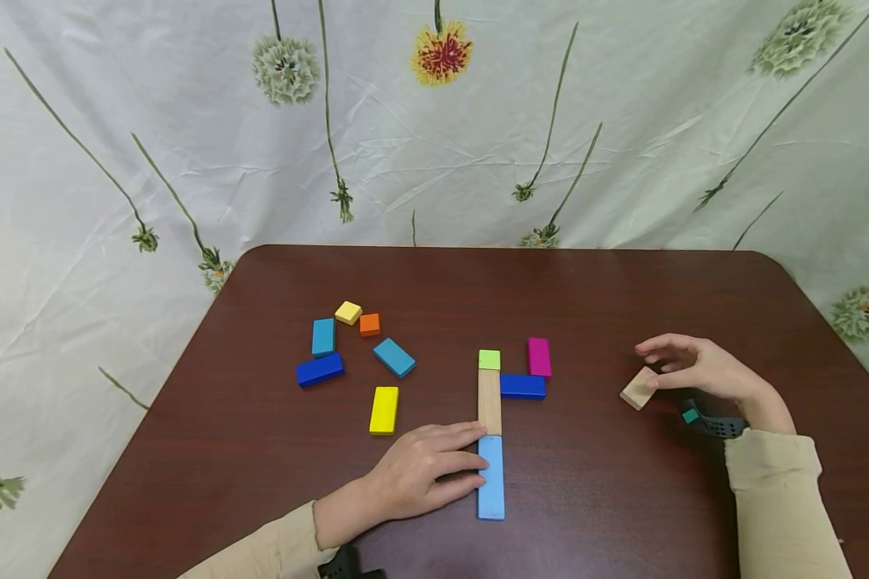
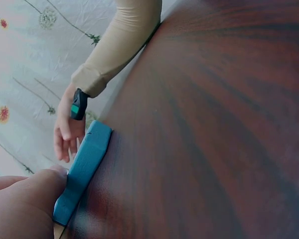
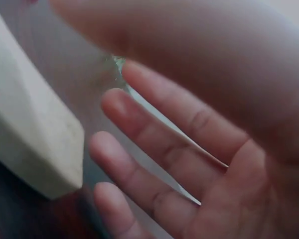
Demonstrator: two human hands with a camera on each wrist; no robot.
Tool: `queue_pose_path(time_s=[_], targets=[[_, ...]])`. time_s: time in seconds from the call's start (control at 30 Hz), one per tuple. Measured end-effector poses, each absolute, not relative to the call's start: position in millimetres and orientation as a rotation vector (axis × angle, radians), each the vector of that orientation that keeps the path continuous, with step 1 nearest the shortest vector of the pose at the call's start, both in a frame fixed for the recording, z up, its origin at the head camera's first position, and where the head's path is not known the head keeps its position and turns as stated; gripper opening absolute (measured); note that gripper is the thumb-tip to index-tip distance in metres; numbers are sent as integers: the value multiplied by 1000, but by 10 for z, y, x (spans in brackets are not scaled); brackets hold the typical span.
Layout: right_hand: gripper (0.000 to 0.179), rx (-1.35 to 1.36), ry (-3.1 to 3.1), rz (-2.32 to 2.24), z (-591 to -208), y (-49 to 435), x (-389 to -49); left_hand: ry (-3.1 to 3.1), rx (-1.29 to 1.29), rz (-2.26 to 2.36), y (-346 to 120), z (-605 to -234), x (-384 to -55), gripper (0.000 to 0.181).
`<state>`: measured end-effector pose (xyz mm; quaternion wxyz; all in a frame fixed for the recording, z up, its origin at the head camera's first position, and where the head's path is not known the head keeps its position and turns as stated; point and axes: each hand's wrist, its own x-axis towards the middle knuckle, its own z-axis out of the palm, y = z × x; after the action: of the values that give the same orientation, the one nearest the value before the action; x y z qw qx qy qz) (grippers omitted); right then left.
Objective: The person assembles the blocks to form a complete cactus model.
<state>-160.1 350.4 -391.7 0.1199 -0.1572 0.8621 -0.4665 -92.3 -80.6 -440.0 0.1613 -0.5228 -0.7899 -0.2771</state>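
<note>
My left hand (image 1: 434,470) lies on the table with its fingers stretched out, fingertips along the left side of a long light blue block (image 1: 492,490). One fingertip is where this block meets a plain wooden block (image 1: 488,398). A small light green block (image 1: 488,359) tops that row. In the left wrist view, the left thumb is against the light blue block (image 2: 87,172). Over on the right, my right hand (image 1: 706,374) hovers by a loose wooden block (image 1: 637,390). The right wrist view shows its fingers spread and loosely bent, apart from that block (image 3: 35,119).
Beside the row are a dark blue block (image 1: 523,387) and a magenta block (image 1: 539,356). To the left lie a yellow block (image 1: 384,410), another dark blue block (image 1: 319,371), teal blocks (image 1: 394,358), an orange cube (image 1: 370,325) and a pale yellow block (image 1: 348,313). A flowered cloth hangs behind the table.
</note>
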Motion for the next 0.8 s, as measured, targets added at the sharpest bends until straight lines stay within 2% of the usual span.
queue_pose_path(time_s=[0.17,0.43,0.8], targets=[[48,-335,2456,-1336,-3955,3527,-1589,-2254,-1493,-792,-805,-4401,-922,19],[43,-446,2460,-1344,-4010,3540,-1610,-2254,-1495,-795,-806,-4401,-927,19],[43,-357,2564,-1329,-4020,3482,-1649,-2243,-1495,-791,-801,-4404,-927,19]])
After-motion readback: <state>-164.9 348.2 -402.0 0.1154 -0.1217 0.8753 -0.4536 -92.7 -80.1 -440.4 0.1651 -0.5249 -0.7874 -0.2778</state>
